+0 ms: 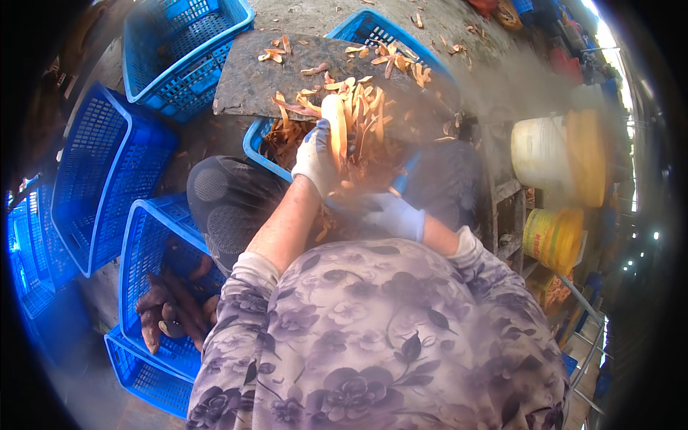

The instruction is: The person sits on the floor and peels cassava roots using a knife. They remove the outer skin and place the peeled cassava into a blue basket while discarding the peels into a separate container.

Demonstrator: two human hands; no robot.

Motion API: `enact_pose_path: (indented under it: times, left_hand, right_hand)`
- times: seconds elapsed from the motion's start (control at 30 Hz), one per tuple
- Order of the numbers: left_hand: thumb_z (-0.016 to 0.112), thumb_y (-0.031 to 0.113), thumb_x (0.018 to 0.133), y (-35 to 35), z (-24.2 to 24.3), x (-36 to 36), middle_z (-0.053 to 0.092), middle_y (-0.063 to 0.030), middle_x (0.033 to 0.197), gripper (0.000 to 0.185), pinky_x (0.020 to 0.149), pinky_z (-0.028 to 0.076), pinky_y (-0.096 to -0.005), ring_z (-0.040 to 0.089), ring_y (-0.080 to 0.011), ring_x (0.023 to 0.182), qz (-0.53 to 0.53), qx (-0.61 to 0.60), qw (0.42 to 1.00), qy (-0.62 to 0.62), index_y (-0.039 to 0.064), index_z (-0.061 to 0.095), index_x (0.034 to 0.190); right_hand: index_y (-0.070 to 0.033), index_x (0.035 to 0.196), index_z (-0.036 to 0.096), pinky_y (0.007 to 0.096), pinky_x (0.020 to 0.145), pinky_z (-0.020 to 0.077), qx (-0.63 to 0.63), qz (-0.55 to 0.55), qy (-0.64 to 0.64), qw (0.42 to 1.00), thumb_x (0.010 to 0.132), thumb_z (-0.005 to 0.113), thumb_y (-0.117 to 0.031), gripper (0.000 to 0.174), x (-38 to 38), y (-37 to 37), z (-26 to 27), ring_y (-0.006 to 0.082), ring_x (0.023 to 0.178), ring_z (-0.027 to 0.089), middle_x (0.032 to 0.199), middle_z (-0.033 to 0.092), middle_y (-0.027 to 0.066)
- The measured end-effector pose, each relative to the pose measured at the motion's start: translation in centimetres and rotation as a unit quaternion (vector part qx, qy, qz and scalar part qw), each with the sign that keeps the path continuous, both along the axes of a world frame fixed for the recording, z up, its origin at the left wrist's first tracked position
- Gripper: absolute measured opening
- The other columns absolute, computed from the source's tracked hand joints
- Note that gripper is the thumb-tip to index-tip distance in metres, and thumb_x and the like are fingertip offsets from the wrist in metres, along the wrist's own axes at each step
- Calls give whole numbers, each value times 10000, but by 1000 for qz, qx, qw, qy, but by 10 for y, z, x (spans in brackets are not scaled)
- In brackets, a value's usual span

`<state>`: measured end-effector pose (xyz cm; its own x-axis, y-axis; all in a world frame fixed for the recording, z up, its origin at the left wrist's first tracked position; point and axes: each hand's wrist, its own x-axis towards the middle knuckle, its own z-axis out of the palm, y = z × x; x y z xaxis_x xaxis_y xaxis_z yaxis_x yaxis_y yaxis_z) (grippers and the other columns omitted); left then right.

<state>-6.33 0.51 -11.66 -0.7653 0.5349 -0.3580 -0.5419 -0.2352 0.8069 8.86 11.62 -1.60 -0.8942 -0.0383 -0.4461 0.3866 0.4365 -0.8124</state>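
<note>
My left hand [316,156], in a white glove with blue fingertips, is closed around a pale peeled root tuber [334,115]. The tuber points away from me, over a heap of orange-brown peelings [371,115]. Below it, a blue plastic crate [251,144] between my knees holds more peelings. Gloved too, my right hand [396,216] is low in front of my belly, near the crate's close edge. Haze and blur cover its fingers, so I cannot tell whether it holds a tool.
A dark board [258,70] with scattered peelings lies across the crate. On my left, one blue crate [131,258] contains brown unpeeled tubers [169,309]; more blue crates [94,177] stand beyond. A white bucket [540,150] and a yellow bucket [553,236] are at right.
</note>
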Motion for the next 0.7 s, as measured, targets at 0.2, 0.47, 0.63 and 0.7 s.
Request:
enact_pose_path:
  times: [0.2,0.47,0.63,0.7]
  left_hand:
    - [558,388,936,-1,37,1,641,-71,987,419,723,516,-343,615,-194,817,41,145,967,-203,57,553,1193]
    - [507,417,959,-4,78,3,634,-71,954,398,713,519,-345,615,-194,798,99,86,962,-239,74,600,1137]
    - [473,430,973,-2,63,2,652,-92,988,438,735,516,-337,629,-206,835,70,70,973,-207,52,598,1156]
    - [482,434,970,-5,65,5,657,-93,1005,448,771,509,-332,629,-213,849,73,78,966,-237,46,595,1165]
  right_hand:
    - [-4,1222,588,283,807,495,15,-119,58,991,821,548,-60,407,-83,47,13,186,943,631,1077,674,93]
    - [-34,1232,578,331,869,491,112,-45,57,991,812,577,-75,422,-116,25,-5,247,1018,635,1130,650,175]
    - [-48,973,626,416,822,495,101,106,74,986,793,567,-110,200,-14,-1,14,337,908,635,922,647,193]
    - [-50,1059,633,358,825,501,40,52,31,997,804,587,-105,265,-6,5,18,272,906,646,940,660,165]
